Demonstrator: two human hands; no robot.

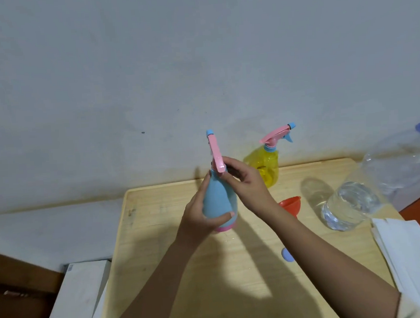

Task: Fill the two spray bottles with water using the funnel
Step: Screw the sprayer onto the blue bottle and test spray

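Head view: left hand (200,216) wraps the blue spray bottle (219,203) body; right hand (246,181), at two o'clock, pinches its pink sprayer head (216,158).

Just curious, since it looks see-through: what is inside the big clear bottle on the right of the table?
The big clear bottle holds clear water in its lower part; the rest looks empty. Its cap is off. The top is cut off by the picture edge.
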